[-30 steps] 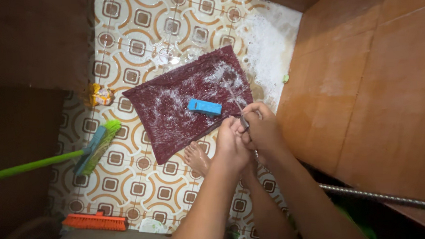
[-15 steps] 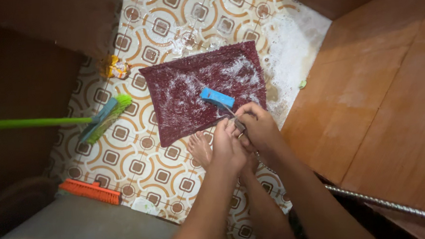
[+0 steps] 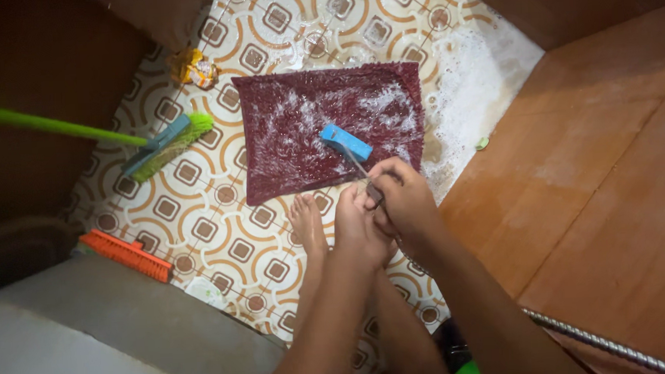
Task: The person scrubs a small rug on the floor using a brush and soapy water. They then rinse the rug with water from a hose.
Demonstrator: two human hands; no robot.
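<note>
A wet maroon mat [image 3: 322,127] lies flat on the patterned tile floor [image 3: 222,237], long axis left to right, foam on its right half. A blue brush [image 3: 345,142] lies slantwise on it. Below, the right hand [image 3: 404,199] grips a metal sprayer [image 3: 374,191] aimed up-left at the mat; the left hand [image 3: 357,227] curls against it.

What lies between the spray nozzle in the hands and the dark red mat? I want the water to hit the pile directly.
A blue rectangular brush lies on the soapy dark red shaggy mat directly ahead of the small metal spray nozzle held by both hands, left hand and right hand. The water stream strikes it first.
</note>
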